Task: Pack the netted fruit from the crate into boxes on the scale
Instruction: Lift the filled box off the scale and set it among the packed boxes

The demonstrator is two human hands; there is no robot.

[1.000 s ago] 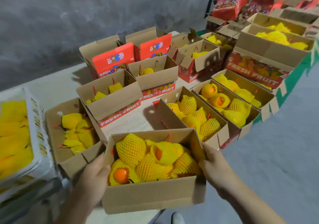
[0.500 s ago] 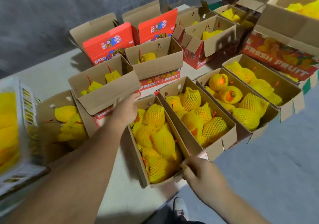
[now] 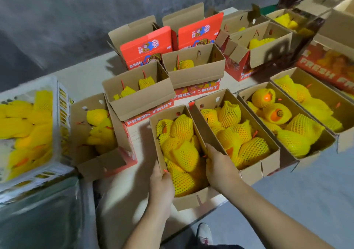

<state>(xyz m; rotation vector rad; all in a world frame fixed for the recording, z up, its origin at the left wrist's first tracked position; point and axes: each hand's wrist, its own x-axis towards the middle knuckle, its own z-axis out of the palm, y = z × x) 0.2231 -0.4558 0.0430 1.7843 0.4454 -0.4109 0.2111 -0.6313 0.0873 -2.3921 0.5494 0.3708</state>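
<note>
Hands frame a full box (image 3: 188,200) at the near edge of the desk (image 3: 122,202). The left hand (image 3: 161,183) grips the box's left wall near its front corner, fingers curled over the rim and touching the netted fruit (image 3: 182,149) inside. The right hand (image 3: 220,166) clasps the right wall, thumb inside the box, fingers outside against the neighbouring box (image 3: 254,170). The held box sits lengthwise, packed to the top with fruit in yellow foam nets.

To its right stand three more open boxes side by side, touching wall to wall, each loaded with the same netted fruit; in the second box (image 3: 287,153) two fruits show orange skin through the net openings. To the left, another box (image 3: 101,162) holds a few fruits, and beyond it a white crate (image 3: 55,114) is piled with netted fruit, blurred. Behind the held box, two boxes marked FRESH FRUIT (image 3: 149,112) hold only a few fruits each. Farther back are red-flapped boxes (image 3: 147,47) and more cartons along a grey wall (image 3: 76,18). A shoe (image 3: 205,233) shows on the grey floor below the desk edge. No scale can be made out.
</note>
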